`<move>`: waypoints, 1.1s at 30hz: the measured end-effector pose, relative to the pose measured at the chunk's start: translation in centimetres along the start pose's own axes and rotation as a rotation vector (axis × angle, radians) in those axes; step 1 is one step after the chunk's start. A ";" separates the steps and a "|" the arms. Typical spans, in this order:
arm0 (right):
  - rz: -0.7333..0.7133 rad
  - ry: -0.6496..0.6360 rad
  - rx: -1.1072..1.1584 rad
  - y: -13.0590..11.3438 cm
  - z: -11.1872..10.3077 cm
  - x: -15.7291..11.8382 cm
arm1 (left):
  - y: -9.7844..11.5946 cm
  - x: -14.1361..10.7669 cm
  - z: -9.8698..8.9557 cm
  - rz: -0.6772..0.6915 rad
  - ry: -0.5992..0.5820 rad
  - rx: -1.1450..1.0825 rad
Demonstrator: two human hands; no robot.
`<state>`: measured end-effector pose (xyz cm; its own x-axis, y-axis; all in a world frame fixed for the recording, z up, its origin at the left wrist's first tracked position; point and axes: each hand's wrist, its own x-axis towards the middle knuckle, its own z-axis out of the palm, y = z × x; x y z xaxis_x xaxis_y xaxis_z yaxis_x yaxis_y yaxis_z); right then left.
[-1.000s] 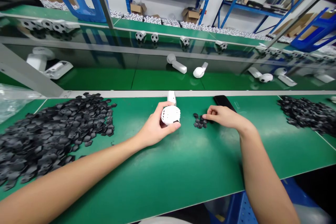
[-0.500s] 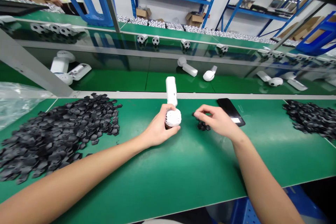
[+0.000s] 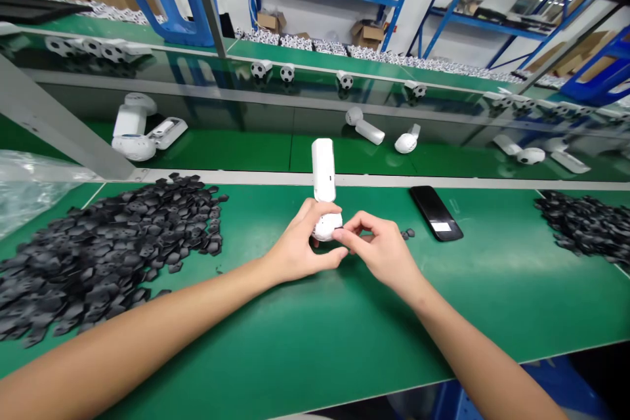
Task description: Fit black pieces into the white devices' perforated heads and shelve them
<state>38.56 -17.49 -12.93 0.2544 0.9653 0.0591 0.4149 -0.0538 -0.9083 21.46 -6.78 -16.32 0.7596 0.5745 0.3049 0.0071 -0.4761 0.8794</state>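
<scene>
My left hand (image 3: 302,243) is wrapped around the round white head (image 3: 327,226) of a device shaped like a handheld fan. Its white handle (image 3: 323,167) points away from me, across the pale strip at the table's far edge. My right hand (image 3: 377,246) pinches a small black piece against the right side of the head; the fingers mostly cover it. A few loose black pieces (image 3: 408,233) lie just beyond my right fingers, partly hidden. To the left spreads a big pile of flat black pentagon pieces (image 3: 113,256).
A black phone (image 3: 436,210) lies right of my right hand, and another black pile (image 3: 585,226) sits farther right. Beyond the pale strip (image 3: 256,178), a green belt (image 3: 236,151) carries more white devices (image 3: 367,128). A grey post (image 3: 63,125) and clear plastic (image 3: 34,187) stand left.
My right hand has moved left from the small black cluster to the white head, bringing a black piece. Devices on the belt have shifted right in view.
</scene>
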 end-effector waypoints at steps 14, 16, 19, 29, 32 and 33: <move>0.008 -0.022 0.014 0.4 0.7 -0.1 | 0.3 -0.3 -0.2 0.049 0.052 0.062; 0.002 -0.021 0.019 0.4 0.9 -0.1 | 0.3 -0.4 -0.2 0.050 0.059 0.074; -0.006 -0.025 0.051 0.5 1.0 0.0 | 0.2 -0.4 -0.2 0.072 0.073 0.092; 0.068 -0.109 0.226 0.9 1.0 0.2 | 0.1 -0.4 -0.2 0.198 0.085 0.144; 0.067 -0.147 0.195 0.6 0.2 0.4 | 0.1 -0.3 0.3 0.167 0.075 0.068; 0.053 -0.170 0.151 0.5 -0.5 0.5 | 0.1 -0.2 0.5 0.138 0.074 0.020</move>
<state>39.30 -17.16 -13.12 0.1159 0.9920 -0.0497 0.2664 -0.0793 -0.9606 21.62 -7.29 -16.52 0.7045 0.5497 0.4489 -0.0803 -0.5667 0.8200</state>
